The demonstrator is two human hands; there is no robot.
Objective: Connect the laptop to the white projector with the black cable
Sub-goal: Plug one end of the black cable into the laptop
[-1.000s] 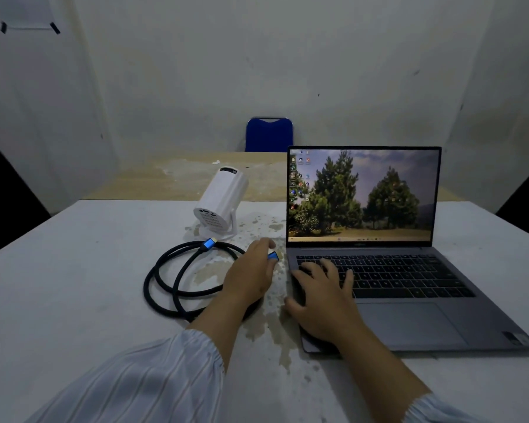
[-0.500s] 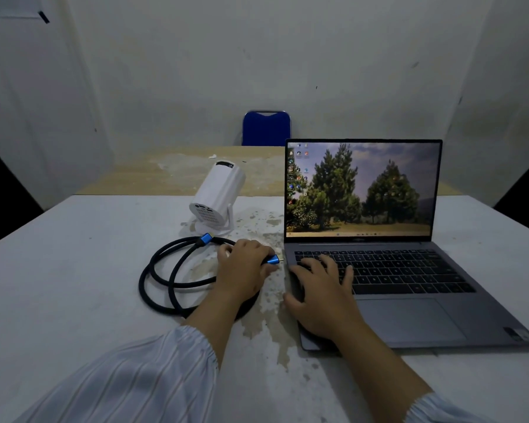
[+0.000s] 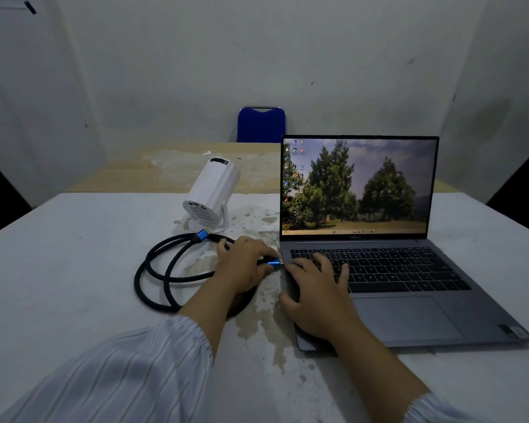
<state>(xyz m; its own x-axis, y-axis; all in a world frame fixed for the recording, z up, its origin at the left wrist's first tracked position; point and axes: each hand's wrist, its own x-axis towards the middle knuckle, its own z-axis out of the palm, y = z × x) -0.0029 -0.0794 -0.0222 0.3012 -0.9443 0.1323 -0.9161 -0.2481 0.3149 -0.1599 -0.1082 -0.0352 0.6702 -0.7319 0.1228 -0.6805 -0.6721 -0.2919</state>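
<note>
An open grey laptop (image 3: 409, 312) stands on the white table (image 3: 58, 270), its screen lit with a picture of trees. Left of it a white projector (image 3: 211, 190) tilts on its stand, rear vents facing me. A black cable (image 3: 159, 270) lies coiled between them; one blue-collared plug (image 3: 200, 235) rests loose just below the projector. My left hand (image 3: 242, 267) is shut on the other blue plug (image 3: 274, 264), whose tip touches the laptop's left edge. My right hand (image 3: 315, 294) lies flat on the laptop's left front corner, fingers spread over the keys.
A blue chair (image 3: 261, 125) stands against the far wall behind a wooden table (image 3: 165, 169). The white table's paint is chipped and stained around the laptop's left side. Dark shapes sit at both side edges of the view.
My left hand has lowered the blue plug and brought it rightwards, level with the laptop's left side. My right hand has stayed on the laptop.
</note>
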